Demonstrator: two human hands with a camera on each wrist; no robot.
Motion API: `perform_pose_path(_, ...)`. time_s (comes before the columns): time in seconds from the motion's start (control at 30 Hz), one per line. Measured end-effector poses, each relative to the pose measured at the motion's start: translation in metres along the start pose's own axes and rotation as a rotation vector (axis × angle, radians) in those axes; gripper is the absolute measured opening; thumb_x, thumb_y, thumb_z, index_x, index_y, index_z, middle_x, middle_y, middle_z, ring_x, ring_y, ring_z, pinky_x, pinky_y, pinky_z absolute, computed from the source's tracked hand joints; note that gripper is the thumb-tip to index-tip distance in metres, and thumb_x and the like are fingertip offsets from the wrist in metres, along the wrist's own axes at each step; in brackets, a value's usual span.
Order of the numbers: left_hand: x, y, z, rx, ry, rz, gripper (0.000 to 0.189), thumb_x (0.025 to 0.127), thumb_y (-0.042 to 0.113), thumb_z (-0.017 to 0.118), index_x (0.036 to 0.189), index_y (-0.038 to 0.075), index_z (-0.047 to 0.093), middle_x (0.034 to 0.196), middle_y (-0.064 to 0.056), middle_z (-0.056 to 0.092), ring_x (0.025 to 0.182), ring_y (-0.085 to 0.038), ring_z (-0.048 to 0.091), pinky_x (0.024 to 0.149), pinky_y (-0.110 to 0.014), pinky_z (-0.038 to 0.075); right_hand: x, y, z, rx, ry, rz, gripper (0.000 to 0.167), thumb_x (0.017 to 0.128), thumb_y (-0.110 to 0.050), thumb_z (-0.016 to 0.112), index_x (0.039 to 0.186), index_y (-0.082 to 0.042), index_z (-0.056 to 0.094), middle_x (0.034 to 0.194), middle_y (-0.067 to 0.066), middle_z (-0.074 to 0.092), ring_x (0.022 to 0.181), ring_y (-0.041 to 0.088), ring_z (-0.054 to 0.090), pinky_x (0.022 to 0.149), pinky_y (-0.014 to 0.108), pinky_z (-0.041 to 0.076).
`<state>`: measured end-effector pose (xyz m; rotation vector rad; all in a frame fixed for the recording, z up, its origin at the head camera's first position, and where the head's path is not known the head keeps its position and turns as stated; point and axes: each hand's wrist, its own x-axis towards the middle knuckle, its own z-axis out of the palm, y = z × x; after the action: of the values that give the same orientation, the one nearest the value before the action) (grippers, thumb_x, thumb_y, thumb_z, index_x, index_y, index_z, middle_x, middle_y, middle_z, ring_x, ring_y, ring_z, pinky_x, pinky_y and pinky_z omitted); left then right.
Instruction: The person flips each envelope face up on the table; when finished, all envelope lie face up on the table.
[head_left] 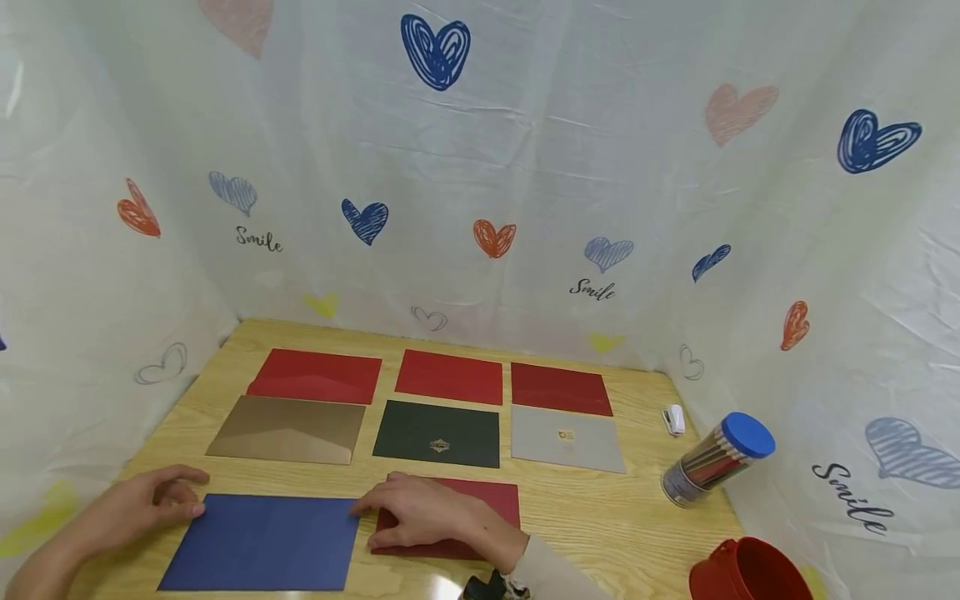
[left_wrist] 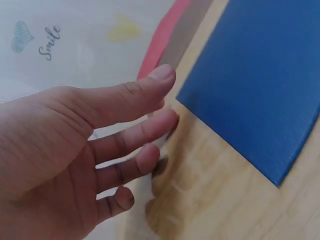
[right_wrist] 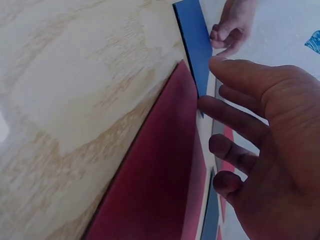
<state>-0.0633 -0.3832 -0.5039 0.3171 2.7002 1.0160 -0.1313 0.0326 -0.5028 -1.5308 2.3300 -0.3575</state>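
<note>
A flat blue card (head_left: 262, 542) lies at the front left of the wooden table. My left hand (head_left: 135, 508) is at its upper left corner, the thumb tip close to the edge; in the left wrist view the loosely bent fingers hold nothing. Across a dark red card (head_left: 491, 500) reaches my right hand (head_left: 423, 508), fingertips by the blue card's upper right corner. In the right wrist view its fingers are spread and loosely bent, with no card gripped. Whether the fingertips touch the blue card cannot be told.
Behind lie a brown card (head_left: 288, 429), a dark green card (head_left: 420, 433) and a grey card (head_left: 562, 450), then a back row of red cards (head_left: 448, 377). On the right are a small white stapler-like object (head_left: 674, 420), a blue-lidded jar of sticks (head_left: 693, 479) and a red bucket (head_left: 712, 575).
</note>
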Motion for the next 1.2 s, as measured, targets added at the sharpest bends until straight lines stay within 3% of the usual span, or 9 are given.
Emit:
perform_pose_path(0.1, -0.001, -0.002, 0.000, -0.033, -0.031, 0.020, 0.041, 0.099, 0.020, 0.066, 0.123, -0.013, 0.058, 0.091, 0.006, 0.071, 0.078, 0.005, 0.061, 0.066, -0.020, 0.049, 0.001, 0.002, 0.001, -0.001, -0.008, 0.006, 0.045, 0.098, -0.045, 0.063, 0.141, -0.033, 0.058, 0.133, -0.027, 0.057, 0.112, -0.008, 0.047, 0.097, 0.007, 0.034)
perform_pose_path(0.3, 0.000, -0.010, 0.001, -0.087, -0.006, 0.176, 0.024, 0.097, 0.004, 0.065, 0.116, -0.009, 0.061, 0.089, 0.011, 0.072, 0.080, 0.004, 0.064, 0.065, -0.017, 0.049, 0.000, 0.002, 0.001, -0.027, -0.015, -0.007, 0.043, 0.098, -0.044, 0.063, 0.140, -0.034, 0.059, 0.133, -0.027, 0.058, 0.113, -0.006, 0.048, 0.097, 0.007, 0.035)
perform_pose_path(0.37, 0.000, -0.013, 0.002, -0.097, 0.014, 0.216, 0.021, 0.095, 0.000, 0.065, 0.115, -0.005, 0.064, 0.091, 0.015, 0.071, 0.081, 0.005, 0.064, 0.065, -0.018, 0.050, 0.001, 0.001, 0.001, -0.057, -0.015, -0.017, 0.043, 0.098, -0.044, 0.063, 0.140, -0.034, 0.060, 0.132, -0.026, 0.059, 0.112, -0.006, 0.048, 0.097, 0.008, 0.035)
perform_pose_path(0.5, 0.000, -0.015, 0.003, -0.078, 0.078, 0.209, 0.023, 0.091, -0.003, 0.068, 0.113, 0.002, 0.070, 0.094, 0.019, 0.069, 0.082, 0.006, 0.062, 0.064, -0.018, 0.050, 0.001, -0.001, 0.002, -0.149, -0.005, -0.044, 0.040, 0.099, -0.044, 0.062, 0.138, -0.034, 0.061, 0.132, -0.023, 0.060, 0.106, -0.005, 0.049, 0.090, 0.006, 0.035)
perform_pose_path(0.7, 0.001, -0.012, 0.005, -0.111, 0.184, 0.258, 0.032, 0.086, -0.008, 0.070, 0.113, 0.010, 0.074, 0.094, 0.018, 0.070, 0.081, 0.003, 0.062, 0.063, -0.017, 0.047, -0.001, -0.003, 0.002, -0.243, 0.020, -0.077, 0.036, 0.100, -0.044, 0.060, 0.135, -0.034, 0.065, 0.131, -0.021, 0.061, 0.106, -0.004, 0.050, 0.083, 0.006, 0.035)
perform_pose_path(0.9, -0.001, -0.006, 0.002, -0.113, 0.198, 0.172, 0.027, 0.089, -0.004, 0.069, 0.112, 0.009, 0.075, 0.094, 0.021, 0.070, 0.079, 0.004, 0.062, 0.062, -0.019, 0.047, 0.000, -0.003, 0.005, -0.265, 0.011, -0.085, 0.035, 0.100, -0.044, 0.060, 0.133, -0.034, 0.067, 0.130, -0.019, 0.060, 0.112, -0.003, 0.051, 0.091, 0.007, 0.037)
perform_pose_path(1.07, 0.000, 0.002, 0.001, -0.064, 0.242, 0.022, 0.019, 0.090, 0.006, 0.073, 0.109, 0.004, 0.077, 0.091, 0.021, 0.073, 0.078, 0.007, 0.061, 0.061, -0.020, 0.045, 0.001, -0.005, 0.006, -0.261, 0.009, -0.063, 0.038, 0.098, -0.047, 0.062, 0.134, -0.033, 0.066, 0.129, -0.016, 0.058, 0.113, -0.003, 0.051, 0.097, 0.009, 0.037)
perform_pose_path(1.2, 0.001, 0.008, 0.000, -0.034, 0.264, 0.005, 0.018, 0.089, 0.007, 0.074, 0.106, 0.004, 0.078, 0.088, 0.020, 0.074, 0.074, 0.006, 0.062, 0.059, -0.021, 0.044, 0.000, -0.006, 0.008, -0.274, 0.024, -0.065, 0.045, 0.096, -0.052, 0.063, 0.135, -0.031, 0.065, 0.129, -0.016, 0.057, 0.114, -0.003, 0.050, 0.101, 0.011, 0.035)
